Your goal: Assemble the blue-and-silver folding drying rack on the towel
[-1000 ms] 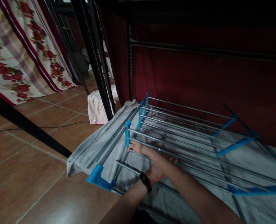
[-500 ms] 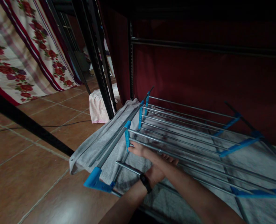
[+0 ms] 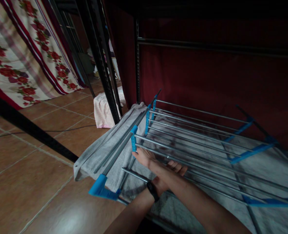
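A drying rack with metal rods (image 3: 194, 149) and blue plastic joints lies on a grey blanket. My arms cross. My right hand (image 3: 144, 157) comes in from the right and reaches furthest left, its fingers closed at the lower end of a blue slotted bracket (image 3: 133, 139) where the rods end. My left hand (image 3: 176, 168), a black watch (image 3: 152, 191) on its wrist, is under the right forearm with fingers curled at the rack's rods. A metal rod (image 3: 135, 175) with a free end sticks out left of that wrist. The forearm partly hides the left hand's grip.
A blue corner piece (image 3: 102, 188) juts past the edge of the grey blanket (image 3: 90, 159). Black metal posts (image 3: 107, 74) and a slanting bar (image 3: 31, 126) frame the left side. Dark red cloth (image 3: 207, 74) hangs behind. A cable (image 3: 61, 130) crosses the tiled floor.
The view has shifted very slightly. My right hand has moved up a little at the blue bracket; my left hand stays at the rods.
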A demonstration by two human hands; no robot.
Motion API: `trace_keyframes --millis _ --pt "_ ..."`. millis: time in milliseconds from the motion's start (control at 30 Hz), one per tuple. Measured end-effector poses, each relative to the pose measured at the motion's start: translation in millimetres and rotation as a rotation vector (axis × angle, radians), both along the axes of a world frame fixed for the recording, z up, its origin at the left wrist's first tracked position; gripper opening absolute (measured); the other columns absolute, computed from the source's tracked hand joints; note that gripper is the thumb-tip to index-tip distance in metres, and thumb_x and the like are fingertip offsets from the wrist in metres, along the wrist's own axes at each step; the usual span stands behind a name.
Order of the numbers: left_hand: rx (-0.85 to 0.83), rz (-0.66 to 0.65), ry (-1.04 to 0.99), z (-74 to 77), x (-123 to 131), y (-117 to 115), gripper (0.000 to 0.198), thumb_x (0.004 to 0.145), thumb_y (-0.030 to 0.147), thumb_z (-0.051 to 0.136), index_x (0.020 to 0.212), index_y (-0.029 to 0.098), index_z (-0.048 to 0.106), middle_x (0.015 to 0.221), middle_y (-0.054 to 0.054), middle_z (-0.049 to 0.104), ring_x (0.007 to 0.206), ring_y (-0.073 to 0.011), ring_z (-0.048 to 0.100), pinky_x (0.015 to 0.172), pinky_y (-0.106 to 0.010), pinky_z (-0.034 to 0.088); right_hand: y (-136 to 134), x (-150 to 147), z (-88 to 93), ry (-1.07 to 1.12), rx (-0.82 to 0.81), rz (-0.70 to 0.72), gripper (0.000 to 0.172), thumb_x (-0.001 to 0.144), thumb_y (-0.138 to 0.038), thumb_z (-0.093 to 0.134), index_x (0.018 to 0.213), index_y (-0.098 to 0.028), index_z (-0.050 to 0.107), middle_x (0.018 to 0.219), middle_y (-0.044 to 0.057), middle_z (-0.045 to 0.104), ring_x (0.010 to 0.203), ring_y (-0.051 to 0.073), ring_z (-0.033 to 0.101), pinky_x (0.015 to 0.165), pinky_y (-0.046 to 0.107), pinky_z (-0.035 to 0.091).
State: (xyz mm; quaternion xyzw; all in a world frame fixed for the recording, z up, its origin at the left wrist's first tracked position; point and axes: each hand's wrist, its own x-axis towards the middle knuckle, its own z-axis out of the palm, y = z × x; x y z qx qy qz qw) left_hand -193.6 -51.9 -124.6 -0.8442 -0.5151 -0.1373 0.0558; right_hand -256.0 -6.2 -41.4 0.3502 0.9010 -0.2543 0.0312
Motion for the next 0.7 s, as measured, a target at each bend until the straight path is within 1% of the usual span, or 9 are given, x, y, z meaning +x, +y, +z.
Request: trace_keyframes --millis 100,233,333,500,600,700 --pt "-0.026 -0.004 -0.008 -1.5 1 0 0.047 0.103 0.028 0.029 0.147 0.021 0.043 0.132 -0.006 0.059 0.125 -0.022 0.048 0.113 -0.036 0.036 -1 0 2.4 -0.014 0.004 0.005 0.036 0.099 -0.044 0.044 0.11 -0.022 0.07 0.107 0.009 0.074 0.098 0.022 0.069 0.081 0.027 0.05" --pt "-0.039 -0.006 -0.043 -3.4 2 0 0.048 0.102 0.026 0.033 0.149 0.02 0.04 0.133 -0.007 0.058 0.126 -0.0234 0.048 0.112 -0.038 0.038 0 0 3.7 -0.024 0.012 0.015 0.036 0.099 -0.044 0.044 0.11 -0.022 0.069 0.109 0.009 0.073 0.098 0.021 0.069 0.08 0.027 0.05" --pt "-0.047 -0.015 -0.099 -3.8 2 1 0.048 0.102 0.024 0.033 0.149 0.02 0.039 0.133 -0.007 0.058 0.127 -0.0228 0.048 0.114 -0.038 0.036 0 0 4.0 -0.029 0.019 0.021 0.036 0.099 -0.044 0.043 0.11 -0.021 0.069 0.109 0.009 0.073 0.097 0.021 0.069 0.079 0.027 0.05" --pt "-0.072 -0.031 -0.132 -2.8 1 3 0.048 0.101 0.024 0.038 0.148 0.019 0.04 0.131 -0.007 0.059 0.125 -0.023 0.05 0.116 -0.037 0.035 -1 -1 4.5 -0.036 0.034 0.033 0.036 0.099 -0.042 0.043 0.109 -0.02 0.069 0.107 0.01 0.074 0.095 0.021 0.07 0.078 0.027 0.051" --pt "-0.06 -0.035 -0.134 2.1 1 1 0.048 0.101 0.022 0.036 0.148 0.019 0.039 0.132 -0.008 0.059 0.126 -0.0227 0.051 0.117 -0.037 0.033 -1 -2 4.0 -0.042 0.046 0.033 0.037 0.1 -0.042 0.042 0.108 -0.019 0.069 0.105 0.012 0.074 0.095 0.022 0.07 0.077 0.028 0.051" --pt "-0.051 -0.017 -0.138 11.8 1 -1 0.046 0.102 0.022 0.033 0.147 0.02 0.042 0.13 -0.007 0.06 0.125 -0.0213 0.052 0.116 -0.035 0.035 -2 -1 2.5 -0.041 0.056 0.028 0.038 0.1 -0.041 0.041 0.107 -0.018 0.07 0.105 0.013 0.074 0.093 0.022 0.071 0.077 0.028 0.051"
